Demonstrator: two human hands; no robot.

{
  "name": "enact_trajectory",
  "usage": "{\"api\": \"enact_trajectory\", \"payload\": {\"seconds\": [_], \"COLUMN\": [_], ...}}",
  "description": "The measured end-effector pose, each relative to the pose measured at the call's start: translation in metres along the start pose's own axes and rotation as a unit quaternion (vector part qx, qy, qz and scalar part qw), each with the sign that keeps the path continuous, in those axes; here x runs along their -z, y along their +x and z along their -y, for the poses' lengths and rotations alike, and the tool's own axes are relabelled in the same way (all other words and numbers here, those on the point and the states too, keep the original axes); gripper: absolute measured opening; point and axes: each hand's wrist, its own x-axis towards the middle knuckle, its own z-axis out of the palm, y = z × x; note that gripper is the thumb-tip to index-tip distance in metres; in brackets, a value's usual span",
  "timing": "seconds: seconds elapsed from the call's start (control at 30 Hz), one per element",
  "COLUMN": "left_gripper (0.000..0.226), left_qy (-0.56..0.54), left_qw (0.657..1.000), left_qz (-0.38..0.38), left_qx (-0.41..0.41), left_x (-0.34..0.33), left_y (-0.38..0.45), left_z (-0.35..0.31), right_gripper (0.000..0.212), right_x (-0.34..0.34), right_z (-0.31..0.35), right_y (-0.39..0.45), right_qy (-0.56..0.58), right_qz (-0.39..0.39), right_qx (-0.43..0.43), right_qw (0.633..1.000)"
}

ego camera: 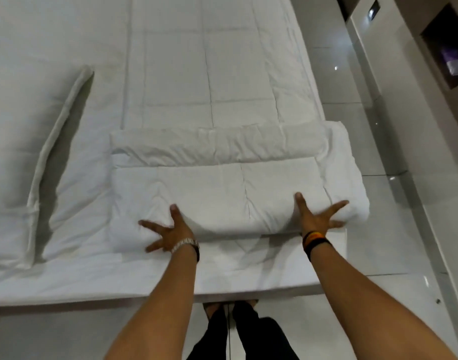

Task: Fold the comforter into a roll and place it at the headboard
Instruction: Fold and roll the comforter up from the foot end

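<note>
A white quilted comforter (209,81) lies in a long strip along the right side of the bed. Its near end is folded over into a thick roll (222,193) close to the bed's front edge. My left hand (168,229) presses flat against the roll's near left side, fingers spread. My right hand (317,216) presses the near right side the same way, thumb on top. Neither hand grips the fabric. No headboard shows in this view.
A white pillow (22,152) lies on the left half of the mattress (118,284). Glossy tiled floor (378,203) runs along the right, bordered by a white cabinet with a dark niche (446,48). My legs in dark trousers (238,333) stand at the bed's edge.
</note>
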Motion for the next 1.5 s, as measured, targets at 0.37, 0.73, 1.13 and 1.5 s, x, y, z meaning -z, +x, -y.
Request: {"api": "enact_trajectory", "payload": {"seconds": [0.37, 0.73, 1.13, 1.5], "left_gripper": [0.122, 0.096, 0.098, 0.107], "left_qy": [-0.182, -0.247, -0.177, -0.144], "left_qw": [0.980, 0.955, 0.978, 0.942], "left_qz": [-0.035, -0.031, -0.004, 0.087], "left_qx": [-0.078, -0.160, -0.108, -0.289], "left_x": [-0.016, 0.073, 0.256, 0.191], "left_y": [0.040, -0.029, -0.094, -0.088], "left_z": [0.002, 0.027, 0.137, -0.058], "right_gripper": [0.142, 0.128, 0.127, 0.117], "right_x": [-0.029, 0.040, 0.146, 0.064], "right_z": [0.012, -0.017, -0.140, 0.066], "right_y": [0.035, -0.048, -0.220, -0.189], "right_qy": [0.073, 0.101, 0.053, 0.126], "right_qz": [-0.050, -0.002, -0.037, 0.015], "right_qx": [-0.086, -0.006, -0.001, 0.173], "right_qw": [0.992, 0.995, 0.998, 0.977]}}
